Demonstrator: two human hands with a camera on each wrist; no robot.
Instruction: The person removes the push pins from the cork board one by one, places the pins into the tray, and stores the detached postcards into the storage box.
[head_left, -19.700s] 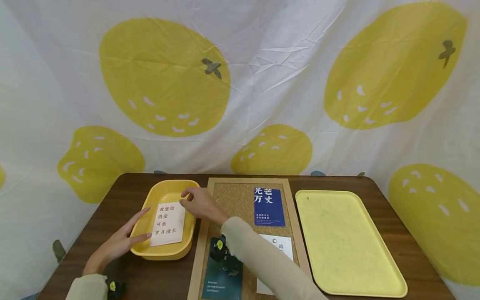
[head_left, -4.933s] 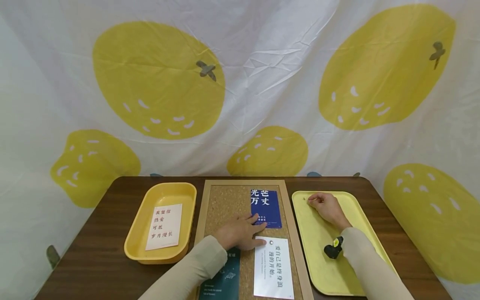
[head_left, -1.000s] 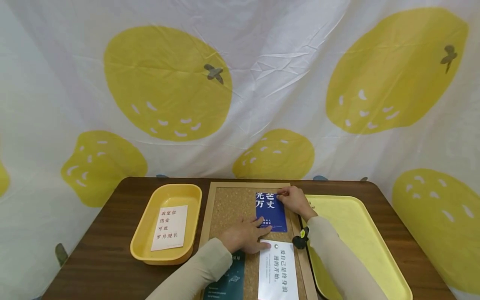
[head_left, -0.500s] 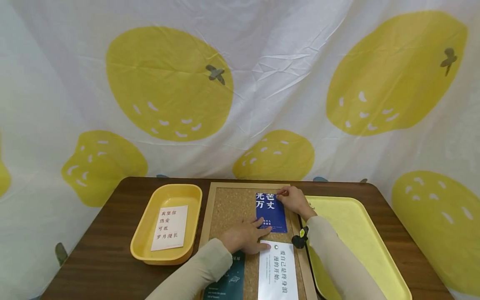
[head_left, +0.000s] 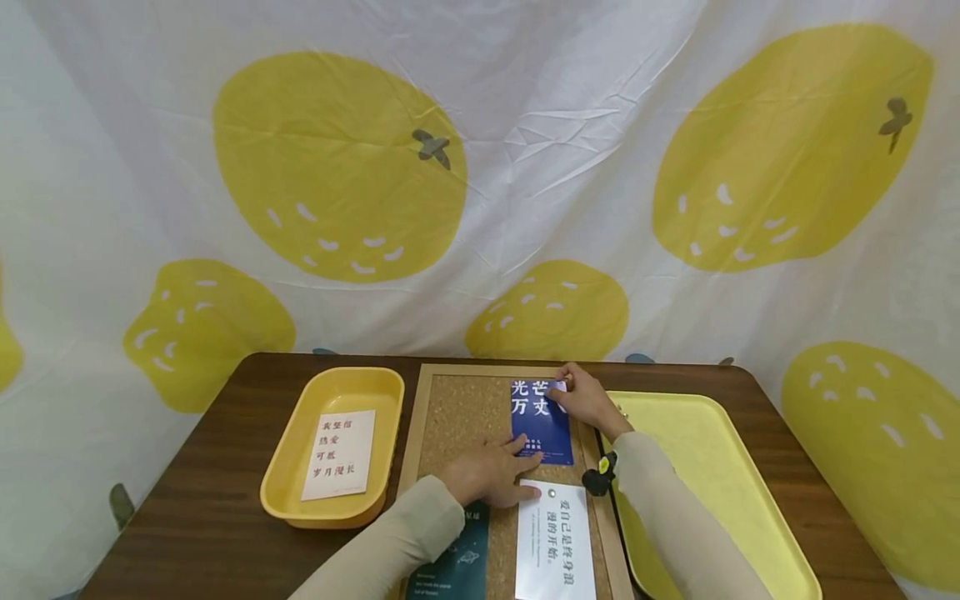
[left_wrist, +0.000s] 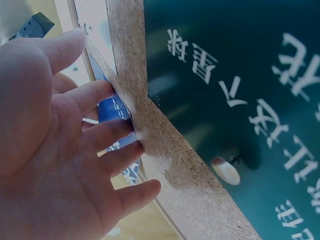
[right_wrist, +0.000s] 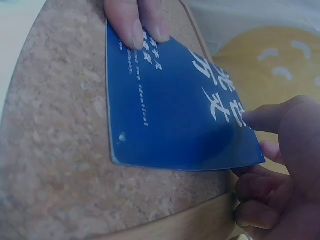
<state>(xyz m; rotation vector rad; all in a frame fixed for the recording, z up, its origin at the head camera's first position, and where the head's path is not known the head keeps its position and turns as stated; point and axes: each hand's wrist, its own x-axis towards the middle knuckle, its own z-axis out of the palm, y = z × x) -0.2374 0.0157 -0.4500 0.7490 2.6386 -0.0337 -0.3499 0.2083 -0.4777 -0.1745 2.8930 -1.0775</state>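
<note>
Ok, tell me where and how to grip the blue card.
Probably best to pinch the blue card at its far right corner, from the right: that corner stands off the corkboard, leaving room beneath, while the left hand touches its near end.

I pinch the blue, white-lettered card (head_left: 543,426) at its top right corner with my right hand (head_left: 588,403); that end bows up off the cork board (head_left: 465,408), while my left hand (head_left: 491,472) presses its lower left part.

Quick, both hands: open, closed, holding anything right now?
Left hand: open, resting on the lower part of the blue card.
Right hand: closed, pinching the blue card's top-right corner.
</note>
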